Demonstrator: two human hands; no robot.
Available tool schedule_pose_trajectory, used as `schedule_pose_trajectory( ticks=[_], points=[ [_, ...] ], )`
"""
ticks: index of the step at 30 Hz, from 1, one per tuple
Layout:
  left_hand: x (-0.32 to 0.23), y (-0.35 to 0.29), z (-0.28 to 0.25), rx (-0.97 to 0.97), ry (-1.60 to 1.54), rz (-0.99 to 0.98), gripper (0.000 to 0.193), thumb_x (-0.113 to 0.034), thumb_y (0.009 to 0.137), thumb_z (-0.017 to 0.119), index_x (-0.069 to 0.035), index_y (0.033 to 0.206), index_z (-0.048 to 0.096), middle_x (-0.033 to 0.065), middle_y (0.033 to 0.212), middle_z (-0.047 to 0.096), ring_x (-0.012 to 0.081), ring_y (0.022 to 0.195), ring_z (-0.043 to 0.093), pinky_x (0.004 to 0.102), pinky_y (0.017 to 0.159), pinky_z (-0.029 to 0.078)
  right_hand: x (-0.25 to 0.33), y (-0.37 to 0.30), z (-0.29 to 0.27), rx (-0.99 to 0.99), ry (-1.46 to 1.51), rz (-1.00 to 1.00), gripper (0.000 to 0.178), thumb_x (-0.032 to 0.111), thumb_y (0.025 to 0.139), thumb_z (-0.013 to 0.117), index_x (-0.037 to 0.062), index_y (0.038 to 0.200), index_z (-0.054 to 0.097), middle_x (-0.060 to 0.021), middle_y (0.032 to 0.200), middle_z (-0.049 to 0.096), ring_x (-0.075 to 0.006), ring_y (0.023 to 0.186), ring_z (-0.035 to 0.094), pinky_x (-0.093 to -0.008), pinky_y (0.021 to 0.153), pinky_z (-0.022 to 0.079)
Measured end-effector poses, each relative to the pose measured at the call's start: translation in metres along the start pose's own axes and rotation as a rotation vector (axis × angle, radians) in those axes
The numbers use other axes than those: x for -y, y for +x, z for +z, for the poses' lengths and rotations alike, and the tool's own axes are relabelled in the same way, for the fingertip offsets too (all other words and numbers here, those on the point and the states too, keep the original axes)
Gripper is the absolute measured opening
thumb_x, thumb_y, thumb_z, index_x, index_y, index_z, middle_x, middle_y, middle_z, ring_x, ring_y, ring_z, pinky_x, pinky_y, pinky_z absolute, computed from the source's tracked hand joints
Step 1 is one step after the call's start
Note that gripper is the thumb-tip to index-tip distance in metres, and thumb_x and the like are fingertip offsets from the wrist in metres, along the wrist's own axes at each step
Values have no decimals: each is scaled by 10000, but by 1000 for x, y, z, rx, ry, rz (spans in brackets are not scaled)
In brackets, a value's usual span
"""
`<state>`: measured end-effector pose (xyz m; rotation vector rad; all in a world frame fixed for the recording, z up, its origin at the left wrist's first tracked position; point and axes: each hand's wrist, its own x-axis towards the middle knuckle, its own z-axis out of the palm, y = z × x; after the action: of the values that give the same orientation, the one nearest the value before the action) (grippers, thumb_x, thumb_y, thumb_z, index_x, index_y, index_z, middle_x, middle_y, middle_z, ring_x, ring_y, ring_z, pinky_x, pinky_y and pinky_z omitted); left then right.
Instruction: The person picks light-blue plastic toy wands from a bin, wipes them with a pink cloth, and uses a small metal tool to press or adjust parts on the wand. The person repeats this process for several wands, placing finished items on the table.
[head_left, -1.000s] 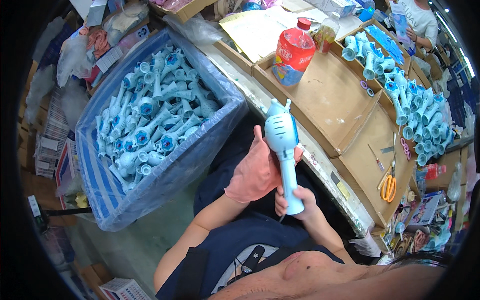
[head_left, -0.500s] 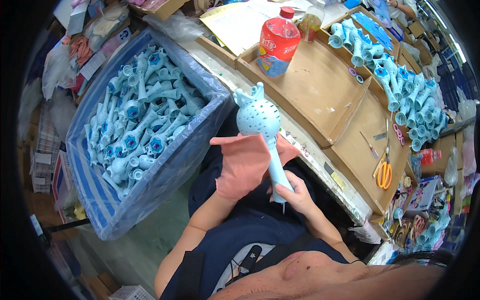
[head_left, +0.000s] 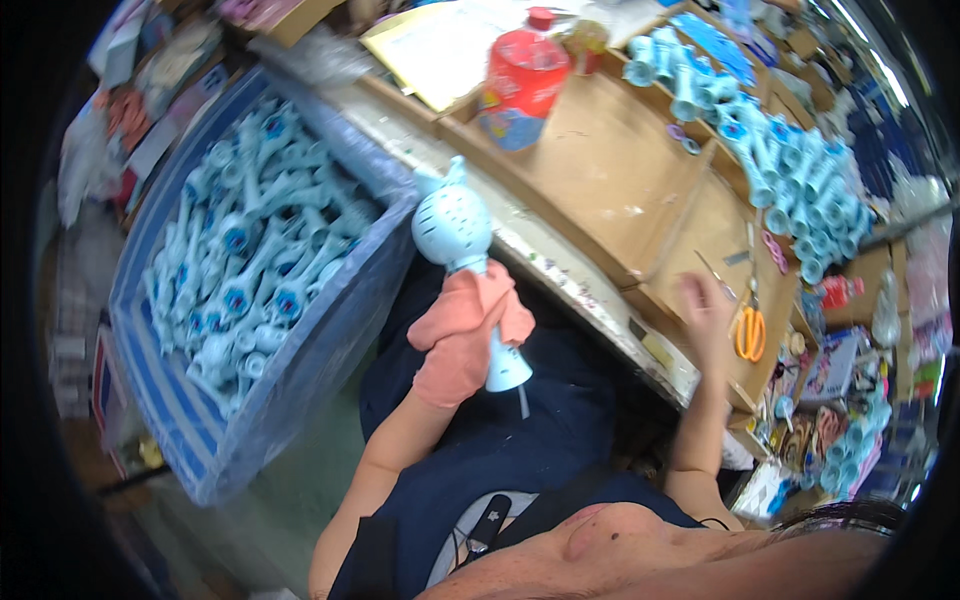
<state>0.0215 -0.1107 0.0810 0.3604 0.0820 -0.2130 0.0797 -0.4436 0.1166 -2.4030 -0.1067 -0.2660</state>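
My left hand, covered by a salmon-pink cloth, is closed round the handle of a light blue plastic toy wand. The wand has a round head with dark holes and crown-like points on top. Its flared lower end sticks out below the cloth, and a thin pale strip hangs from it. My right hand is over the near edge of the cardboard tray, beside orange-handled scissors and a thin pointed tool. Motion blurs its fingers.
On the left, a blue-lined bin holds many similar blue parts. A red-labelled bottle stands in a cardboard tray on the bench. More blue parts lie along the bench's far side, near pink scissors.
My right hand has let go of the wand's handle and moved right to the tray. The left hand has shifted the wand slightly left, the cloth now bunched round the handle.
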Motion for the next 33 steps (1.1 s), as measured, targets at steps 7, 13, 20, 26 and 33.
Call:
schedule_pose_trajectory(
  ticks=[7, 13, 20, 26, 33],
  points=[
    [-9, -13, 24, -134, 246, 270, 94, 40, 996, 541, -12, 1072, 559, 76, 781, 572, 179, 674, 587, 326, 659, 516, -82, 26, -51, 221, -909, 93, 187, 172, 936, 653, 27, 1056, 656, -159, 1051, 721, -366, 973, 684, -457, 820, 538],
    [-11, -14, 36, -128, 430, 263, 60, 20, 1000, 553, -39, 998, 543, 44, 733, 531, 149, 653, 571, 291, 630, 496, -55, 14, -29, 112, -595, -19, 299, 284, 913, 712, 37, 1065, 642, -153, 1065, 719, -361, 1002, 682, -438, 810, 536],
    [-2, -9, -12, -272, 96, 90, 152, -55, 996, 609, -93, 868, 539, -47, 812, 544, 52, 718, 569, 201, 628, 453, -66, 10, -47, 399, -528, 459, 463, 400, 835, 811, -17, 961, 653, -131, 858, 733, -266, 773, 707, -366, 730, 540],
    [5, -15, -6, -358, 903, 317, 69, -59, 971, 617, -88, 927, 572, -31, 859, 571, 61, 764, 584, 211, 664, 458, -23, -8, -43, -6, -46, 99, 145, 118, 962, 669, -16, 1016, 683, -88, 836, 701, -157, 723, 639, -279, 687, 504],
    [-3, -17, 10, -350, 1004, 305, 69, -12, 942, 631, -53, 988, 600, 6, 866, 601, 100, 766, 618, 246, 695, 490, 86, -45, -19, 304, 121, -626, 188, 125, 844, 800, 75, 1001, 709, -19, 819, 714, -216, 686, 631, -335, 614, 503]
  ],
)
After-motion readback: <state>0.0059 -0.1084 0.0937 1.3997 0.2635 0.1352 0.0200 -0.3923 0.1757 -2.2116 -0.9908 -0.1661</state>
